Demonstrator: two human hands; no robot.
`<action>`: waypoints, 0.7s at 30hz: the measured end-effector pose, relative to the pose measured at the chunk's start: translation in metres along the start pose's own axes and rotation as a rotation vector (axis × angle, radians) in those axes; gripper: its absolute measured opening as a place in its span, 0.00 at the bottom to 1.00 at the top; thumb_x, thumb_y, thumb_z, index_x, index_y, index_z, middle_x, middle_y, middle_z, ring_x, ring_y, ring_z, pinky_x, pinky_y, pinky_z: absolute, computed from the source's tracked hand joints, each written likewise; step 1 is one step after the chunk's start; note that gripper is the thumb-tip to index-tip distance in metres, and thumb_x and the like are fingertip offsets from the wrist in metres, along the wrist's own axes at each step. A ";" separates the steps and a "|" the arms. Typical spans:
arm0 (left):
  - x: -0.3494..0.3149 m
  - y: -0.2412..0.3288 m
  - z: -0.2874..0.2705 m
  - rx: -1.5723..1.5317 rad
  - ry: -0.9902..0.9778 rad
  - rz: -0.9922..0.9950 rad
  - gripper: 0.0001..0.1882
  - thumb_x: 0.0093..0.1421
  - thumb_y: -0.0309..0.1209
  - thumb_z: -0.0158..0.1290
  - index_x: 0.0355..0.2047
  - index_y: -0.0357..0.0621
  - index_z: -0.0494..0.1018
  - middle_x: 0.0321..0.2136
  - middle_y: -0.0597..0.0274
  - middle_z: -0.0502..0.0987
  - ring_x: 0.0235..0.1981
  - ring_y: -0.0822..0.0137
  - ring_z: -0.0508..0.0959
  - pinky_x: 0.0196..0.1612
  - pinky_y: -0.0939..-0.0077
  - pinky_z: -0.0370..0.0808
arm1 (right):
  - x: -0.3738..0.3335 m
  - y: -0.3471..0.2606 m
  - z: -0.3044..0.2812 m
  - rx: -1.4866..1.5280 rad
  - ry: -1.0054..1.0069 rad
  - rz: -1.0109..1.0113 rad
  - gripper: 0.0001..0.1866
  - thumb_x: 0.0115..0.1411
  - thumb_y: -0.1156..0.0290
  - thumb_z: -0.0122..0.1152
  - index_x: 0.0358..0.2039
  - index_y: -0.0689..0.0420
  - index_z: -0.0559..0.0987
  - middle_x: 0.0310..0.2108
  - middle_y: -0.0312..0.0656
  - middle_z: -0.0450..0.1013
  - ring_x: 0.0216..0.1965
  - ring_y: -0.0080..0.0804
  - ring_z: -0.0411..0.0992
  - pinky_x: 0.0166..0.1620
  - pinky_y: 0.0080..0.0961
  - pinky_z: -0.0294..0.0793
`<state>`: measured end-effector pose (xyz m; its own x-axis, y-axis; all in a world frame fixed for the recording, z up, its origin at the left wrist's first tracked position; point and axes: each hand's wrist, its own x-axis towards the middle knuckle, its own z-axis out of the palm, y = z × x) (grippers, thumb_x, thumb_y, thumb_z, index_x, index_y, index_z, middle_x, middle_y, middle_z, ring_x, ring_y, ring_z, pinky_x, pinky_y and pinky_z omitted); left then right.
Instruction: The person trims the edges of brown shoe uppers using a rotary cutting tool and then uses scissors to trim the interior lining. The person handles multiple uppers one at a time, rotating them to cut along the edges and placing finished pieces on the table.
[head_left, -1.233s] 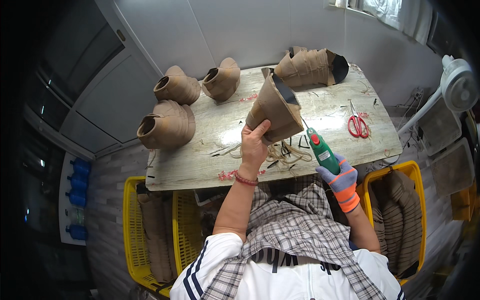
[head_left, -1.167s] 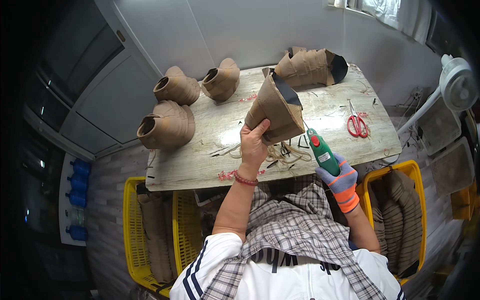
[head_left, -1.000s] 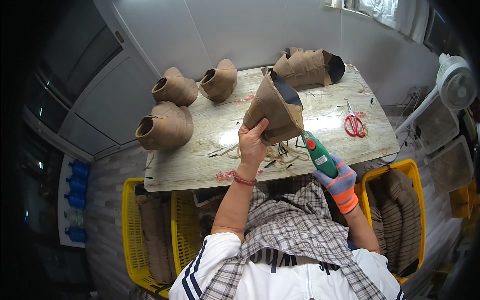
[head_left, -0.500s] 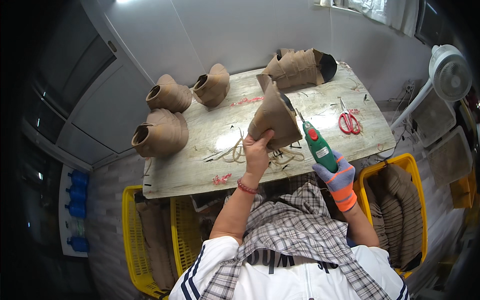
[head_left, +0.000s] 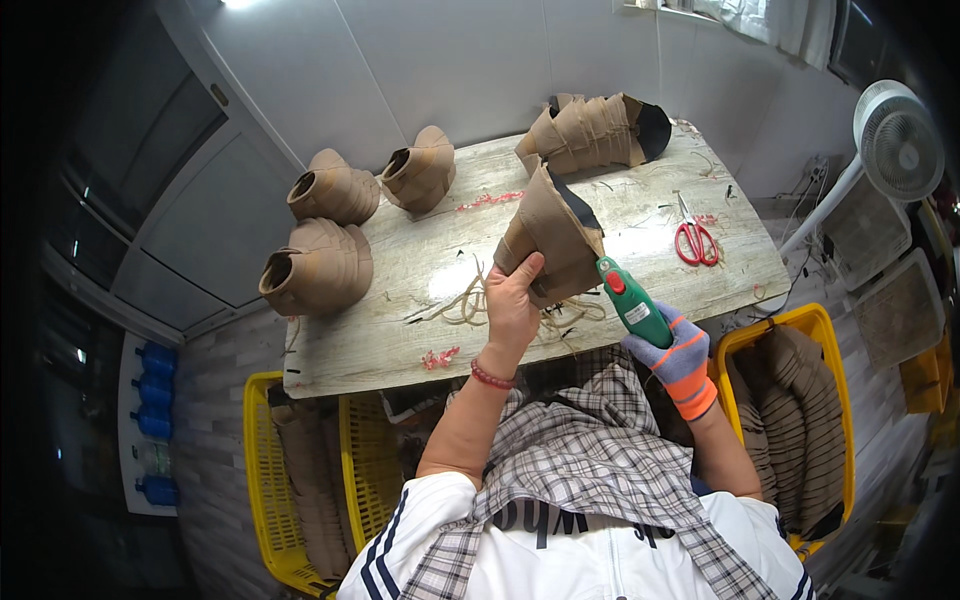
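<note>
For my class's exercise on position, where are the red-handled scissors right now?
In the head view, the red-handled scissors lie on the right side of the table, beyond the green tool in the gloved right hand.

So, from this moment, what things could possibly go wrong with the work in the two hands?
The green tool meets the edge of the brown piece; if it slipped, it might reach the left hand, which wears no glove, unlike the right hand.
The piece is held up by the left hand alone, so it could twist under pressure and spoil the edge.
</note>
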<state>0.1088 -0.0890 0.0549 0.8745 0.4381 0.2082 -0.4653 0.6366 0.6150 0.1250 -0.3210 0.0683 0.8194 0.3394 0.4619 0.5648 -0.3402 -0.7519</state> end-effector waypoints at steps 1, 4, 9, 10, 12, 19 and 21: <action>-0.001 -0.002 -0.002 0.025 0.004 0.018 0.18 0.61 0.21 0.54 0.52 0.38 0.71 0.45 0.59 0.78 0.45 0.64 0.79 0.49 0.66 0.78 | 0.000 0.000 0.001 0.022 -0.007 0.035 0.27 0.43 0.63 0.78 0.43 0.61 0.79 0.27 0.45 0.79 0.26 0.28 0.78 0.31 0.24 0.77; -0.002 -0.010 -0.009 0.132 0.006 0.093 0.18 0.59 0.19 0.56 0.51 0.37 0.72 0.44 0.60 0.79 0.44 0.67 0.79 0.49 0.69 0.77 | 0.000 -0.002 0.001 0.101 -0.034 0.149 0.26 0.45 0.64 0.77 0.44 0.62 0.79 0.27 0.41 0.78 0.26 0.22 0.75 0.31 0.21 0.76; -0.007 -0.020 -0.016 0.374 -0.063 0.169 0.15 0.58 0.20 0.57 0.47 0.36 0.76 0.42 0.62 0.80 0.42 0.73 0.78 0.46 0.77 0.75 | 0.007 -0.004 -0.001 0.257 -0.089 0.335 0.24 0.49 0.62 0.75 0.42 0.62 0.78 0.24 0.36 0.77 0.25 0.15 0.72 0.29 0.17 0.73; -0.009 -0.021 -0.016 0.450 -0.084 0.195 0.14 0.58 0.20 0.57 0.46 0.36 0.76 0.41 0.63 0.80 0.41 0.74 0.78 0.45 0.78 0.74 | 0.009 -0.004 -0.002 0.247 -0.088 0.336 0.23 0.49 0.62 0.75 0.42 0.62 0.79 0.24 0.35 0.76 0.25 0.15 0.71 0.29 0.17 0.72; -0.013 -0.022 -0.018 0.602 -0.124 0.252 0.13 0.58 0.21 0.57 0.44 0.36 0.77 0.38 0.64 0.81 0.37 0.76 0.78 0.41 0.80 0.74 | 0.013 -0.003 -0.003 0.229 -0.087 0.335 0.22 0.50 0.62 0.74 0.40 0.62 0.79 0.23 0.35 0.75 0.23 0.15 0.70 0.28 0.17 0.71; -0.008 -0.013 -0.029 1.279 -0.272 0.550 0.07 0.55 0.21 0.59 0.35 0.36 0.78 0.26 0.53 0.80 0.27 0.62 0.79 0.29 0.73 0.73 | 0.019 -0.004 -0.008 0.349 -0.105 0.445 0.19 0.51 0.62 0.72 0.38 0.62 0.79 0.21 0.33 0.73 0.20 0.14 0.67 0.24 0.16 0.67; -0.006 -0.009 -0.029 1.353 -0.339 0.657 0.09 0.53 0.20 0.59 0.35 0.37 0.77 0.27 0.48 0.77 0.27 0.48 0.77 0.30 0.67 0.74 | 0.020 -0.005 -0.008 0.461 -0.111 0.502 0.18 0.52 0.63 0.72 0.37 0.62 0.79 0.20 0.33 0.73 0.19 0.14 0.67 0.23 0.15 0.66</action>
<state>0.1035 -0.0793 0.0257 0.6483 0.1220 0.7515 -0.4641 -0.7192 0.5171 0.1388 -0.3198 0.0852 0.9421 0.3342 -0.0269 0.0001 -0.0804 -0.9968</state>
